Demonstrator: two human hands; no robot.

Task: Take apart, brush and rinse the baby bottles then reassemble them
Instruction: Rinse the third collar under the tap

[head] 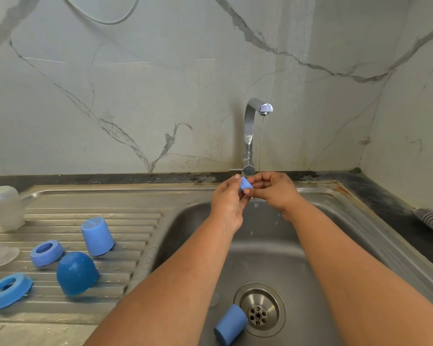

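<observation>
Under the tap's [251,136] thin stream, over the sink [298,245] | my left hand [227,198] and right hand [273,189] together pinch a small blue bottle part [246,183] | I judge it light, wet, slippery, easily dropped | best pinched by its rim edges.

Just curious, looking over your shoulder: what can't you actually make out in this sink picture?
- Small blue part, head view: fingers cover most of it.
- Clear piece in the sink, head view: left forearm hides most.
- Brush, head view: handle cut off by right edge.
</observation>
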